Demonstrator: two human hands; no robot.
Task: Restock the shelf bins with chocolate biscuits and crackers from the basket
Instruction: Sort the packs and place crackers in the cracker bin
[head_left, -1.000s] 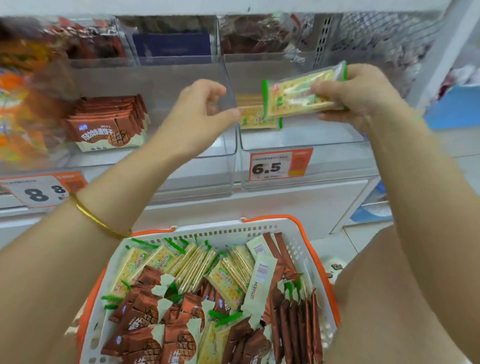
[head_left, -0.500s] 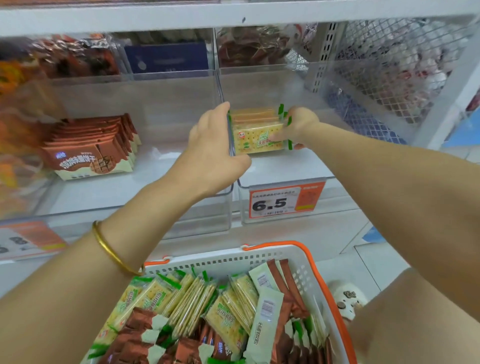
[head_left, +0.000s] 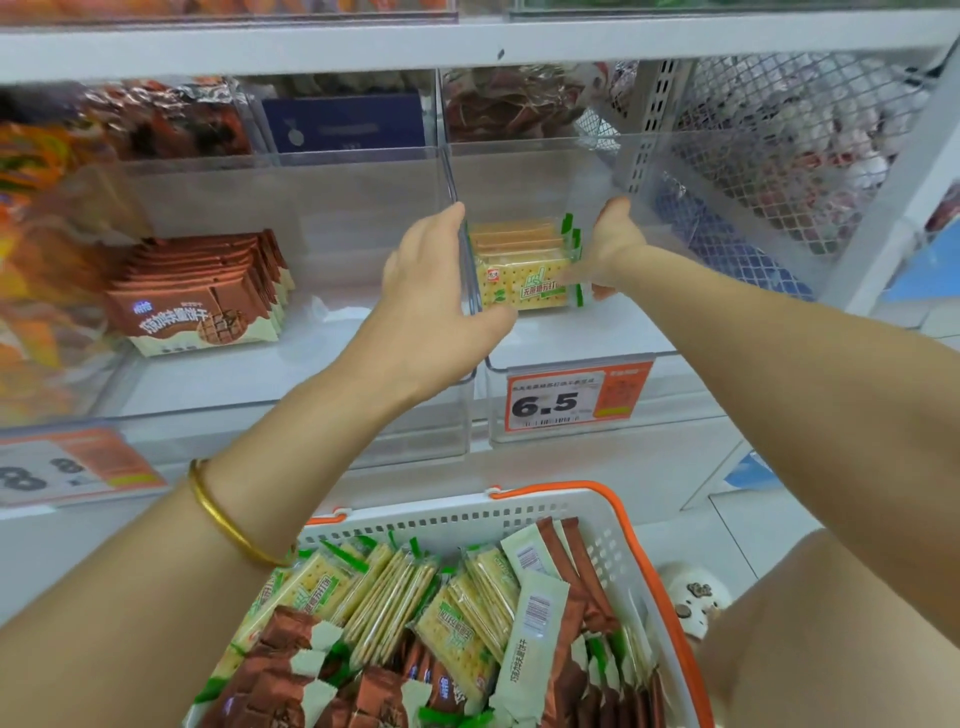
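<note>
Head view: the right hand (head_left: 609, 249) pinches the crackers (head_left: 524, 275) upright at the back of the right bin (head_left: 545, 338). The straight-fingered left hand (head_left: 434, 291) steadies them beside the divider (head_left: 451, 171). Released carelessly, the row could topple forward.

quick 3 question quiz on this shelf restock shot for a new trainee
1. True or false: the cracker stack sits in the bin with the 6.5 price tag.
2. Multiple choice: the gold bangle is on which wrist? A left, B right, C neither.
3. Fill in: on the shelf, the chocolate biscuits lie in the bin to the ___ of the crackers.

Key: 1 true; 2 A; 3 left.
</note>
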